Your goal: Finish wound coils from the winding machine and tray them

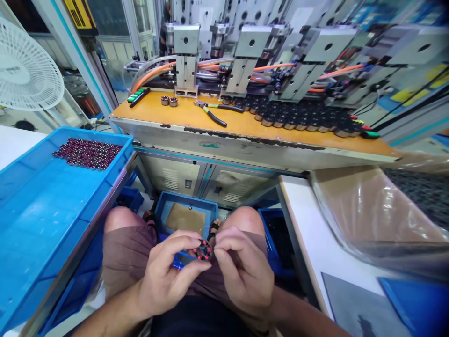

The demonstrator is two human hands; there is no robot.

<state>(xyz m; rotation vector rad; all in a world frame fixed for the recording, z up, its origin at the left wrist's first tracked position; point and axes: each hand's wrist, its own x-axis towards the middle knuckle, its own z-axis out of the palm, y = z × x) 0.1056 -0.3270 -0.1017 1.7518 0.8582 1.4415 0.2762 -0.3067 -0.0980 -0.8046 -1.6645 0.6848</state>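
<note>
Above my lap, my left hand (173, 271) pinches a small motor stator (202, 251) between thumb and forefinger. The stator is a dark ring with red patches around its inside, and its open face is turned towards me. My right hand (242, 269) is closed at the ring's right edge, thumb against the bent forefinger. Whatever lies between those fingertips, if anything, is too small to make out. Below my hands, a blue bin (214, 210) with a piece of cardboard inside stands on the floor between my feet.
Ahead, an orange bench (154, 114) carries cutting pliers (213, 114), two loose stators (169, 101) and rows of dark stators (291, 114) beneath machine heads. A blue tray (31, 187) at left holds many small red-and-black parts (89, 153). At right is a white table (301, 201) with plastic-wrapped cardboard.
</note>
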